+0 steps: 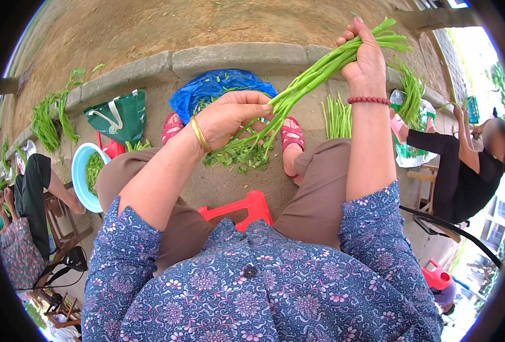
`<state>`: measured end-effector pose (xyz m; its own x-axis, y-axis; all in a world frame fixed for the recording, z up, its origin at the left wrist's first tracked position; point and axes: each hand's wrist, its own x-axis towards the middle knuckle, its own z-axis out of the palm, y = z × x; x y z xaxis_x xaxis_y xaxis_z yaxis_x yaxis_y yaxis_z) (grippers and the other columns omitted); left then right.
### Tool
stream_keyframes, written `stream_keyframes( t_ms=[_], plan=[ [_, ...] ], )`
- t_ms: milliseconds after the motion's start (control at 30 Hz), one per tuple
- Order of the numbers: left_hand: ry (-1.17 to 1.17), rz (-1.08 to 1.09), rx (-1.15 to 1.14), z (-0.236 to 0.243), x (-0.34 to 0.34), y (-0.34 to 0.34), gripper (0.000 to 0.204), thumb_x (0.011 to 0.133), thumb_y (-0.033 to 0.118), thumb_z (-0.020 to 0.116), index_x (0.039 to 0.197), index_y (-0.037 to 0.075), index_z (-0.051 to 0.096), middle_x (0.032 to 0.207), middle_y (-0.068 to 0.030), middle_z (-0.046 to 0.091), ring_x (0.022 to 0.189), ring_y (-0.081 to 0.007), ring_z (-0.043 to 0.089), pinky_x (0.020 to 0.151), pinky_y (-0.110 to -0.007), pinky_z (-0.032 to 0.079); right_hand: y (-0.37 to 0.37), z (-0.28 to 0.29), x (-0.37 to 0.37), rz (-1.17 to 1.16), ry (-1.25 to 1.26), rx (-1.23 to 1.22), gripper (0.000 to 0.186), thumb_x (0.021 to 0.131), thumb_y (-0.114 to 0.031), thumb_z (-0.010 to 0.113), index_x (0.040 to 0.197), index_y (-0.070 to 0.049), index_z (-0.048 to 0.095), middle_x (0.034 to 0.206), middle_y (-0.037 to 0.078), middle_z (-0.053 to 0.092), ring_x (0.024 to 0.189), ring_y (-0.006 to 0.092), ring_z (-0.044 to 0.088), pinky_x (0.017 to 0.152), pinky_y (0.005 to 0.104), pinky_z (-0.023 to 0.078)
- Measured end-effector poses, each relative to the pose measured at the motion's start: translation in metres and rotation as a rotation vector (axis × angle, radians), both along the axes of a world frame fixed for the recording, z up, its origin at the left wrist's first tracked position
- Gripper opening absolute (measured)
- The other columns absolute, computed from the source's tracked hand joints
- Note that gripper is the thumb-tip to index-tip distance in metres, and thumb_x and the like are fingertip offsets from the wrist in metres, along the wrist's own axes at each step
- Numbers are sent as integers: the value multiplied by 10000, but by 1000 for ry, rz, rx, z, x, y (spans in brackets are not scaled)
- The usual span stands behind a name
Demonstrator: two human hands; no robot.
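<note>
Pavement meets a stone kerb. Above it, your right hand clutches the far-right end of the green stems; your left hand pinches lower down. Slackening the right could scatter them.

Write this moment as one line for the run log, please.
right hand: grips green stalks | left hand: at their leafy end | ground: leaf pile, blue bag
</note>
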<state>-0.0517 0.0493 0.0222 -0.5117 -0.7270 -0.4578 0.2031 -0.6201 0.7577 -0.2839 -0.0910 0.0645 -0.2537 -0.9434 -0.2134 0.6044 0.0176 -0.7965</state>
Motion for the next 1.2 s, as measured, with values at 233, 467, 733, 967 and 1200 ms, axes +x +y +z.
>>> stream_keyframes(
  t_ms=[233,467,733,967,1200],
  plan=[
    [1,24,-69,-4,4,-2,99,870,115,612,957,67,605,930,-7,628,826,-99,605,721,-276,516,0,-1,1,41,1,7,176,811,-110,728,846,-44,568,728,41,571,612,139,540,528,306,480],
    [-10,66,-42,-2,0,0,81,865,128,632,906,70,592,872,-20,627,831,-124,637,738,-268,519,-1,-2,3,85,-41,29,178,812,-123,729,831,-52,567,709,33,562,603,135,539,524,300,481],
    [-236,90,-238,-1,-5,0,98,844,110,623,920,52,600,805,1,598,678,-72,563,660,-224,489,5,-3,13,213,-21,67,186,818,-169,725,819,-66,571,684,24,560,585,139,534,529,298,457],
    [-220,109,-246,16,8,-10,139,834,124,629,951,49,628,764,32,564,637,-44,521,622,-215,483,4,-5,14,213,222,-9,222,816,-222,741,801,-71,579,667,16,561,568,151,536,523,278,433],
    [-705,163,-701,-14,0,-4,301,809,130,710,1056,-2,599,819,2,584,730,-67,543,672,-225,469,8,-2,22,176,-1,43,205,813,-189,741,807,-67,576,670,22,555,570,136,525,511,273,441]
  ],
)
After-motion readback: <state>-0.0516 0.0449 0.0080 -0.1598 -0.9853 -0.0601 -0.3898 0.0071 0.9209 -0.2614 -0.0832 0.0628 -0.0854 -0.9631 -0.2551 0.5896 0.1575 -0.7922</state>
